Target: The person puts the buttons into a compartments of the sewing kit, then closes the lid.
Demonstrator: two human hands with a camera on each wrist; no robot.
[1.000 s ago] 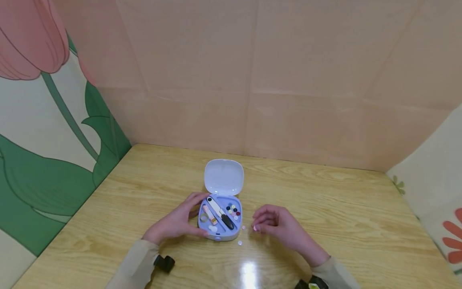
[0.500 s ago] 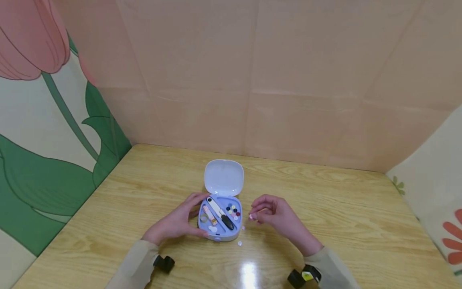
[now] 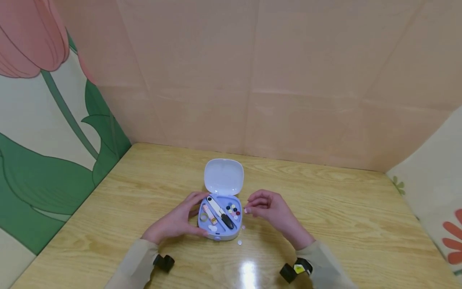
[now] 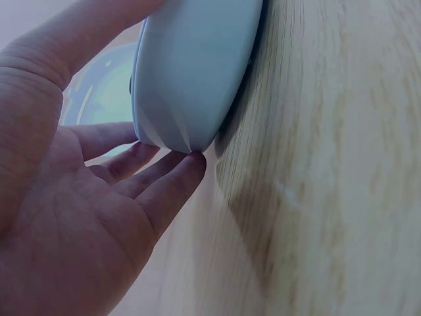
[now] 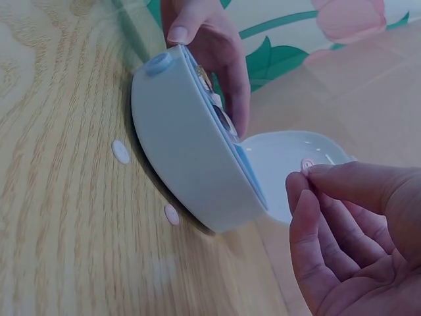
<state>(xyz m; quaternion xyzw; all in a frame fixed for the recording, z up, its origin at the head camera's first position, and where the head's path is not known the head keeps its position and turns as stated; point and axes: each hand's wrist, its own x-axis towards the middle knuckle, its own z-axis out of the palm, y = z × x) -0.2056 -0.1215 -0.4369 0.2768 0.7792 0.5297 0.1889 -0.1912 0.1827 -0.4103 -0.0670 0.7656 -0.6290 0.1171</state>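
A small light-blue sewing kit box (image 3: 217,236) lies open on the wooden table (image 3: 353,216), its lid (image 3: 223,176) tipped back. Inside are a black-handled tool (image 3: 221,213), several coloured buttons (image 3: 233,210) and a ring. My left hand (image 3: 197,214) grips the box's left side, thumb at the front corner; in the left wrist view its fingers (image 4: 164,181) touch the box (image 4: 191,72). My right hand (image 3: 249,208) hovers just right of the box and pinches a small pale button (image 5: 307,163). Two loose buttons (image 3: 243,227) (image 3: 240,242) lie on the table beside the box.
Pink panels wall the table at the back, a tulip-print panel (image 3: 47,132) on the left and a floral one (image 3: 433,188) on the right. Black wrist devices (image 3: 164,263) (image 3: 294,271) show near the front edge.
My right hand rose from the table beside the loose buttons and moved left and back toward the box, pinching a button. The left hand and box stayed put.
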